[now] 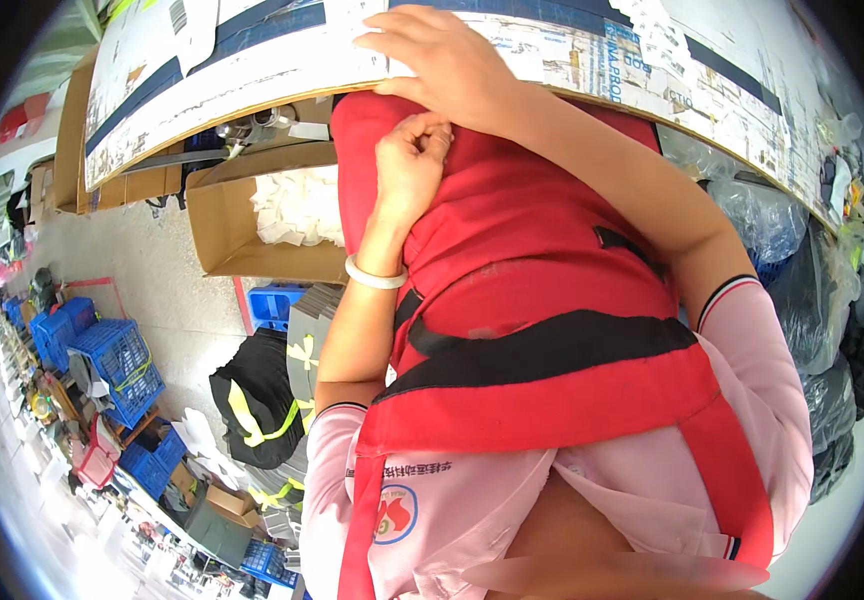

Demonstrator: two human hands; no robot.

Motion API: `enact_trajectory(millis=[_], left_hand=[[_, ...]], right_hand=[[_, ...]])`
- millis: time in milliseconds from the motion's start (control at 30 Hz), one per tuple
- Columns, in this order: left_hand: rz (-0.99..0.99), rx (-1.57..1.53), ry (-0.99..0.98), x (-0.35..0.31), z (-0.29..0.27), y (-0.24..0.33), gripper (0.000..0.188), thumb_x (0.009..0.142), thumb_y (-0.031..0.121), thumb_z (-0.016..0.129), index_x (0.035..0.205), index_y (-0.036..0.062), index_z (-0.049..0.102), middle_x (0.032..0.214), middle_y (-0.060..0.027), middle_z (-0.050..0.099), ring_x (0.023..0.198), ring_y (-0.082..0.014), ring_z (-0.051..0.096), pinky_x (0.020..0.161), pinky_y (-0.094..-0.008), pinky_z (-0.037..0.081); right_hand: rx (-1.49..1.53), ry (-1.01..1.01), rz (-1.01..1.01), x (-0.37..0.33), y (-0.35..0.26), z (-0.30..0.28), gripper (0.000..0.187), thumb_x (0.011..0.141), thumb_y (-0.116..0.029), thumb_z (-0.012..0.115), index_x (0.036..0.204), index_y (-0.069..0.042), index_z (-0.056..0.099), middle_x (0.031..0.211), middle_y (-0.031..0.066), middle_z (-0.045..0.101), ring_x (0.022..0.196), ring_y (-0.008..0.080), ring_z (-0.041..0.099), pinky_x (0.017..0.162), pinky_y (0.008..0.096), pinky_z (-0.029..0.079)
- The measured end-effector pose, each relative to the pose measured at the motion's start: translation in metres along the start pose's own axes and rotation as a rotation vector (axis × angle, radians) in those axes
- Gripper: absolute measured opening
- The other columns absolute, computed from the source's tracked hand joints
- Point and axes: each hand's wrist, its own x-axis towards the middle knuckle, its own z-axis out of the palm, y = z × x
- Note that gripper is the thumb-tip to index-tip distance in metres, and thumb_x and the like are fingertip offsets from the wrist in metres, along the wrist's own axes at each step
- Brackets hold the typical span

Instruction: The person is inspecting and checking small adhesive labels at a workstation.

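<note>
My right hand [442,65] reaches across my front to the white, worn tabletop [282,60]. Its fingers are stretched out and apart over the surface near the front edge, and I see nothing gripped in it. Just below that edge, in front of the red apron [532,240], my left hand [412,165] is closed with its fingers curled in. Its fingertips come close to the right wrist. Whatever the left hand may hold is hidden. A white bangle [376,275] circles my left wrist.
Under the table's left side stands an open cardboard box [227,225] holding white pieces [297,205]. Black cloth with yellow ties [262,400] lies left of me. Blue crates [122,370] stand farther left. Clear plastic bags [767,220] sit at the right, below the table edge.
</note>
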Motion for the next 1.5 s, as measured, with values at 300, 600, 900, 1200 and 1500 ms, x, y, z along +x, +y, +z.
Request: enact_trajectory(millis=[300,600,900,1200,1500], left_hand=[[-0.106,-0.278,0.052,-0.012,-0.035,0.005,0.017,0.093,0.01,0.059,0.103,-0.0007,0.067,0.077,-0.0022,0.063,0.06,-0.0051,0.052,0.056,-0.0189,0.044],[-0.181,-0.706,0.052,-0.004,-0.06,0.041,0.029,0.094,0.022,0.058,0.108,-0.0026,0.064,0.092,-0.0114,0.069,0.077,-0.0145,0.065,0.065,-0.0268,0.054],[-0.158,-0.357,-0.196,-0.036,-0.038,0.062,0.02,0.09,0.018,0.064,0.095,-0.0003,0.07,0.084,-0.0059,0.07,0.071,-0.0077,0.061,0.063,-0.0216,0.048],[-0.137,-0.502,-0.092,-0.028,-0.031,0.059,0.012,0.089,0.012,0.066,0.094,0.0017,0.069,0.08,-0.0013,0.068,0.065,-0.0035,0.056,0.056,-0.0185,0.043],[-0.114,-0.575,-0.129,-0.028,-0.022,0.063,0.014,0.085,0.007,0.069,0.097,-0.0002,0.067,0.082,-0.0046,0.068,0.069,-0.0084,0.061,0.061,-0.0213,0.048]], right_hand=[[0.089,-0.083,-0.062,0.001,0.009,0.022,0.02,0.083,-0.018,0.062,0.101,-0.01,0.065,0.106,0.0045,0.065,0.103,0.023,0.057,0.089,0.0351,0.043],[0.362,-0.365,-0.151,-0.042,-0.057,-0.03,0.014,0.084,-0.017,0.062,0.096,-0.01,0.065,0.095,0.004,0.065,0.093,0.0256,0.058,0.083,0.0361,0.045],[0.933,-0.315,0.621,-0.041,-0.023,-0.06,0.016,0.092,-0.015,0.06,0.098,0.0,0.064,0.082,0.0019,0.064,0.074,0.0058,0.058,0.068,0.02,0.047],[1.004,-0.395,0.671,-0.048,-0.028,-0.069,0.017,0.094,-0.014,0.055,0.1,0.0,0.063,0.078,0.0015,0.061,0.068,0.0067,0.056,0.066,0.0212,0.049],[1.344,-0.552,0.945,-0.066,-0.028,-0.053,0.021,0.091,-0.018,0.058,0.1,0.0,0.064,0.078,0.0027,0.063,0.066,0.0076,0.059,0.062,0.0218,0.049]])
